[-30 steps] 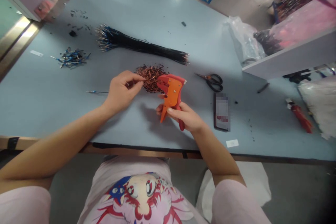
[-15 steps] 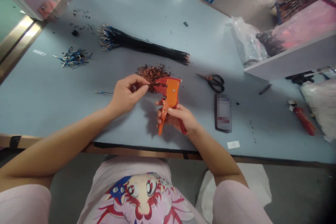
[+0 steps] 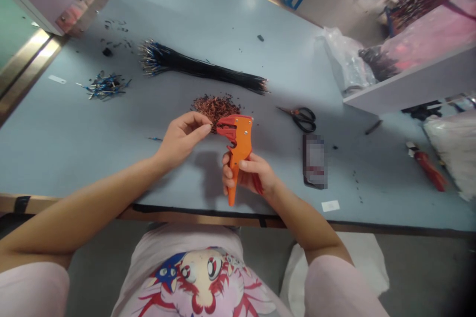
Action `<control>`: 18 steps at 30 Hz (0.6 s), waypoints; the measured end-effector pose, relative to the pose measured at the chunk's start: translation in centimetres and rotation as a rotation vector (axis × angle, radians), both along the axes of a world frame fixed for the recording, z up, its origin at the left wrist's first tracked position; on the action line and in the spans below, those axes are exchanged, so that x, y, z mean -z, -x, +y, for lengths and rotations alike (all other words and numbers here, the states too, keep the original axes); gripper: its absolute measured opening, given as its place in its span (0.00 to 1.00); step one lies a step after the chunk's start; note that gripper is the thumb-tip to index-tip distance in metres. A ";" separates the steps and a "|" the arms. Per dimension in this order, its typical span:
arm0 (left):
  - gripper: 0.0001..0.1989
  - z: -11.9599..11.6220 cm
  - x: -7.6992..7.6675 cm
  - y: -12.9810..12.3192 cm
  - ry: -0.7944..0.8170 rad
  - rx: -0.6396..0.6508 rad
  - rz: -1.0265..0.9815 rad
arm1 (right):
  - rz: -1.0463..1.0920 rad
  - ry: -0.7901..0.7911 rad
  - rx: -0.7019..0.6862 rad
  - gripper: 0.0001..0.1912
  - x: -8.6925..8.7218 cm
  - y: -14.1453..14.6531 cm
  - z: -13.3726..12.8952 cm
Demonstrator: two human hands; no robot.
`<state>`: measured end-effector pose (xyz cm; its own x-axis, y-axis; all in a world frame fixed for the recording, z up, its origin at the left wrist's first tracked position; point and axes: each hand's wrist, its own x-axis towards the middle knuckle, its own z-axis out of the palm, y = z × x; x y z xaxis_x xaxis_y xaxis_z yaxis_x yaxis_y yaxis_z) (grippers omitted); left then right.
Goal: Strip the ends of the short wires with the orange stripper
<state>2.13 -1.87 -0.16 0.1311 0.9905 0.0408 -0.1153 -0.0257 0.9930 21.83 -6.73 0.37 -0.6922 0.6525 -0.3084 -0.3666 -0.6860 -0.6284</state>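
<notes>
My left hand (image 3: 188, 136) is closed in a pinch on a thin dark wire (image 3: 154, 138). The wire's blue and silver end pokes out to the left behind the hand; its other end is at the fingertips, close to the stripper's jaws. In my right hand (image 3: 253, 173) is an orange and red wire stripper (image 3: 243, 136), fingers wrapped round its handles and jaws pointing left. Whether the wire touches the jaws I cannot tell. Just behind the jaws lies a heap of small copper and black wire scraps (image 3: 215, 106).
A long bundle of black wires (image 3: 208, 70) lies farther back, with a small pile of blue-ended terminals (image 3: 106, 85) to its left. On the right are scissors (image 3: 305, 119), a phone (image 3: 315, 161), a red-handled tool (image 3: 429, 168) and plastic bags (image 3: 349, 59).
The stripper has tilted more upright, and its orange handle has swung round. Less of the wire's blue end shows left of my left hand, which has barely shifted.
</notes>
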 end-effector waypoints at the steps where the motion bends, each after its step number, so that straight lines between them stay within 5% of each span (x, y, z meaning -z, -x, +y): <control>1: 0.08 -0.1 0.1 -0.1 0.042 0.022 -0.049 | 0.024 0.010 -0.012 0.16 0.1 0.0 0.0; 8: 0.08 -0.8 0.4 -0.7 0.126 0.063 -0.155 | 0.132 0.044 -0.015 0.15 0.4 -0.1 0.2; 18: 0.09 -1.9 0.6 -1.8 0.185 0.321 -0.215 | 0.161 0.083 -0.087 0.14 0.4 0.2 -0.2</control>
<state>3.94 -3.73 -0.72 0.4421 0.8939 -0.0738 -0.2929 0.2217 0.9301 21.65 -6.96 0.01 -0.7895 0.5651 -0.2395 -0.3952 -0.7666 -0.5061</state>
